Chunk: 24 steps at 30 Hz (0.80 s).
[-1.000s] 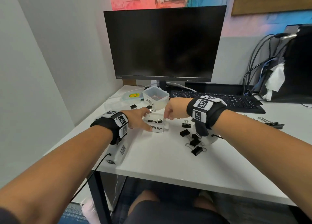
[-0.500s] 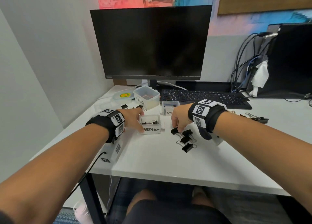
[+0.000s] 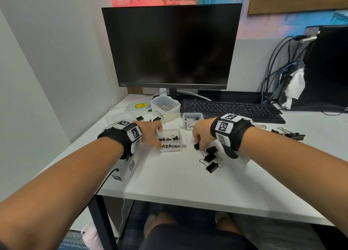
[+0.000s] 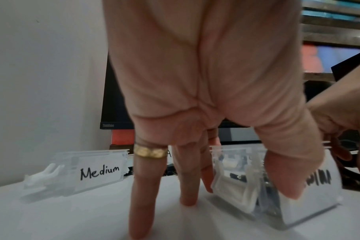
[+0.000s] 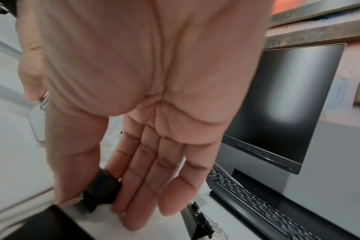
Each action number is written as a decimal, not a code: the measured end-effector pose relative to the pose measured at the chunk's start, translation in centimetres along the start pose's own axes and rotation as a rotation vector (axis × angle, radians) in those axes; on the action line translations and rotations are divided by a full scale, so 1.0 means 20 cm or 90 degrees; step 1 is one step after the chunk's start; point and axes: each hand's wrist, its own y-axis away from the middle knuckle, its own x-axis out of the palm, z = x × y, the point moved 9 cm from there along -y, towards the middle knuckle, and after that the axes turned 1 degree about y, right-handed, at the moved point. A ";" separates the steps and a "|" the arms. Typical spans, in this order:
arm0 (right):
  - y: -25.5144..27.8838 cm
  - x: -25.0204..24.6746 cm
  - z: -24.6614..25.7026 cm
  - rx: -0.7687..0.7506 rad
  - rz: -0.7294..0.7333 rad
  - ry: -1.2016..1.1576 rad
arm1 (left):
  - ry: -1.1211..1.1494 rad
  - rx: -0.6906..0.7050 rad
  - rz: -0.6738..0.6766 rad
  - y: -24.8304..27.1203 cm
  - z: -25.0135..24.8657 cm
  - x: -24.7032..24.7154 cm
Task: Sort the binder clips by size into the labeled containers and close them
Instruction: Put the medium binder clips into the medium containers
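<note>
The right hand [image 3: 202, 134] has moved from the medium container [image 3: 171, 140] to pinch another binder clip [image 5: 102, 186] beside it, while the left hand [image 3: 150, 132] still steadies that container.

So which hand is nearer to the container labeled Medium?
Left. The left hand holds the Medium container by its left side, thumb on the label. The right hand is apart to its right, pinching a binder clip.

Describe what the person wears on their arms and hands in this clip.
Both forearms are bare, no sleeves. Each wrist carries a black strap with white blocks printed with black-and-white square tag markers: left wrist unit, right wrist unit. A gold ring sits on one of the left hand's fingers.
</note>
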 end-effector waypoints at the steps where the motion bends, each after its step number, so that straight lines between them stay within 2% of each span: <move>1: 0.00 0.00 -0.01 0.006 -0.002 -0.002 | 0.003 -0.002 0.004 0.00 0.00 0.00; 6: -0.01 0.00 -0.02 0.020 0.005 -0.035 | -0.003 -0.002 0.010 0.00 -0.01 0.00; 11: 0.00 0.00 -0.05 0.031 0.029 -0.153 | -0.004 -0.001 0.013 0.01 -0.01 0.00; 13: 0.02 -0.05 -0.05 0.027 -0.001 -0.190 | -0.009 0.000 0.013 0.01 -0.01 0.00; 19: 0.05 -0.31 -0.04 -0.004 -0.176 -0.326 | -0.011 -0.002 0.008 0.02 -0.01 0.00; 24: 0.06 -0.41 0.08 -0.068 -0.216 -0.438 | -0.003 0.004 0.014 0.03 -0.02 0.00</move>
